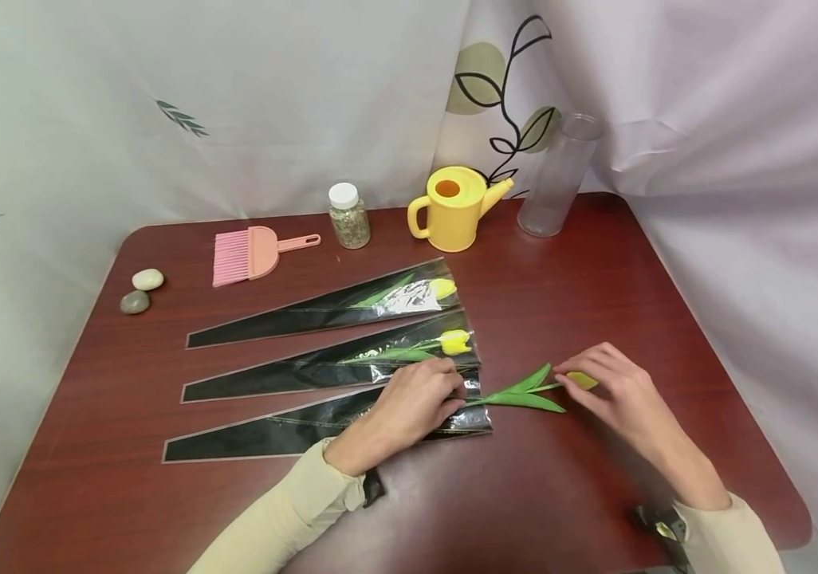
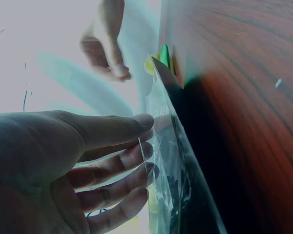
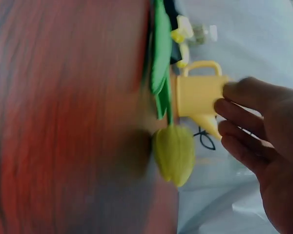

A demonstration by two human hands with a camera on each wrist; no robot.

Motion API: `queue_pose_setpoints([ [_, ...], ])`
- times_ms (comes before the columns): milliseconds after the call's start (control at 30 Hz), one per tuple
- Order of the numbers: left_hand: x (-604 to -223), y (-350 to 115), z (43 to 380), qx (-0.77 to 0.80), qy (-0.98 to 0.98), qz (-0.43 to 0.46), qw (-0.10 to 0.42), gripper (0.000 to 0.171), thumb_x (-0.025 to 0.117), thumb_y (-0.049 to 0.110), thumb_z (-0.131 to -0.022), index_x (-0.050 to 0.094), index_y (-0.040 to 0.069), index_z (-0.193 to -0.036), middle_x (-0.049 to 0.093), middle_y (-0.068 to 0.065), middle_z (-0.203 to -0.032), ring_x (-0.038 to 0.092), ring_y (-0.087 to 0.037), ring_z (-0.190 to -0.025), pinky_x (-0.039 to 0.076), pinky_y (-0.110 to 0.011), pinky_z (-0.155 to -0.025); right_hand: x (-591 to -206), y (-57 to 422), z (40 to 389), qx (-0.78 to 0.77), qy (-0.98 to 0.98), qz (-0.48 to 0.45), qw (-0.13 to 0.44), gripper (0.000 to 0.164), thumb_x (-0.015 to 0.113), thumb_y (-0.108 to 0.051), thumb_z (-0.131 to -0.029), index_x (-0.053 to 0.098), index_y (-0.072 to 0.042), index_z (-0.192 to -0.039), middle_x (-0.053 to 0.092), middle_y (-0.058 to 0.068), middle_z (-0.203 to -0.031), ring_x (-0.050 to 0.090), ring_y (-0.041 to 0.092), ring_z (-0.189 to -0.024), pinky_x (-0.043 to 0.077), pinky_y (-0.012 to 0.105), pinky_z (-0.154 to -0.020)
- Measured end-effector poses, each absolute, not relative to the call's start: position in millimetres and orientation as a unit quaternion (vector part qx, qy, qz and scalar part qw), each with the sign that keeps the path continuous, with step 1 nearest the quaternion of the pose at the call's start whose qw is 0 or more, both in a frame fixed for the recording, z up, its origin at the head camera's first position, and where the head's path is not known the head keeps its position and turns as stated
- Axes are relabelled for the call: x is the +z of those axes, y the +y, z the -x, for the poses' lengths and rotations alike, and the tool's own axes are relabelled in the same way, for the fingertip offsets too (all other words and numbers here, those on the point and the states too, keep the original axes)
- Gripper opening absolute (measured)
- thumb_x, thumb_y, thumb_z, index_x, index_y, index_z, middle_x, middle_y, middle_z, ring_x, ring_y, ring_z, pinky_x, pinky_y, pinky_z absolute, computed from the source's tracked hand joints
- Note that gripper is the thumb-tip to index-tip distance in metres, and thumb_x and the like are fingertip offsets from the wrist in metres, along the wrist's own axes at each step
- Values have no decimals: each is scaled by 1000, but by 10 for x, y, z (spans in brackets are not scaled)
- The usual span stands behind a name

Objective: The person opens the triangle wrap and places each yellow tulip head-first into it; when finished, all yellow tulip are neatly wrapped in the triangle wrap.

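Observation:
At the nearest of three black flower sleeves, my left hand pinches the clear film front at the open end between thumb and fingers. A yellow tulip lies with its stem end at that opening, its green leaves and bloom outside on the right. My right hand is beside the bloom; the right wrist view shows its loosely bent fingers apart from the flower. The other two sleeves, a middle one and a far one, each hold a yellow tulip.
Along the back of the dark red table stand a white-capped jar, a yellow watering can and a tall clear vase. Further left lie a pink brush, a white stone and a grey stone.

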State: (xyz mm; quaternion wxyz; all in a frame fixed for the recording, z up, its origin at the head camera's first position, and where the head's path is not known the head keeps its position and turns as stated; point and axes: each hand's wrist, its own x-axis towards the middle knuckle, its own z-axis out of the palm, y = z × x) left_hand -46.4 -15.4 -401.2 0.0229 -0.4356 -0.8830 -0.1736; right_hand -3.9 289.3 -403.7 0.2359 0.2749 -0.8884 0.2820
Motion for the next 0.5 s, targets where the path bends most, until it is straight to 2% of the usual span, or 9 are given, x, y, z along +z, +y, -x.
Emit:
queue_pose_setpoints([
  [67, -4007, -152, 460, -174, -883, 435, 22, 4, 75, 25, -88, 72, 22, -86, 59, 10, -87, 61, -11, -85, 53, -31, -69, -4097, 2942, 45, 250, -895, -303, 211, 17, 73, -28, -88, 75, -13, -94, 68, -7, -92, 58, 14, -87, 40, 22, -80],
  [167, -4006, -150, 459, -173, -883, 436, 23, 4, 75, 25, -88, 72, 23, -86, 59, 10, -87, 60, -11, -84, 53, -31, -68, -4147, 2978, 36, 207, -913, -309, 168, 19, 80, -17, -76, 75, -13, -94, 67, -7, -92, 57, 16, -90, 37, 32, -82],
  [233, -4007, -148, 461, -173, -882, 437, 26, 4, 75, 25, -88, 72, 22, -86, 59, 9, -87, 60, -11, -84, 52, -31, -68, -4169, 2990, 36, 192, -920, -307, 148, 23, 82, -15, -72, 75, -13, -94, 67, -6, -92, 57, 18, -91, 36, 34, -83],
  [500, -4008, -160, 480, -181, -882, 434, 26, 4, 75, 24, -88, 72, 22, -86, 59, 9, -87, 60, -11, -83, 52, -30, -67, -4209, 3003, 117, 221, -905, -330, 150, 18, 78, -9, -71, 74, -14, -88, 66, -5, -90, 58, 18, -90, 37, 35, -85],
])
